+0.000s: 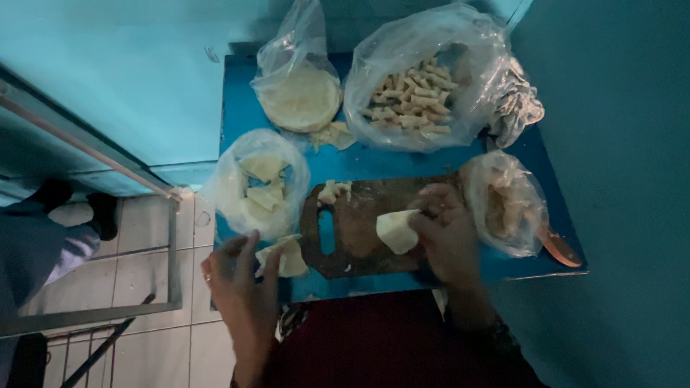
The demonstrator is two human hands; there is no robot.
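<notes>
Blue table (pixel 374 167) carries four clear bags – the largest (pixel 420 68) holds finished rolls. On the dark cutting board (pixel 359 230), my right hand (pixel 449 237) curls its fingers closed on a pale wrapper piece (pixel 397 231). My left hand (pixel 241 276) pinches a second wrapper (pixel 286 257) at the board's edge. Judged step: folding – next move calls for a tight, even roll

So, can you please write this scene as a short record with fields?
surface: blue table
left hand: holds a pale dough sheet
right hand: holds a folded dough piece over the wooden board
bags: round wrappers; rolled pieces; cut sheets; filling bag
</notes>
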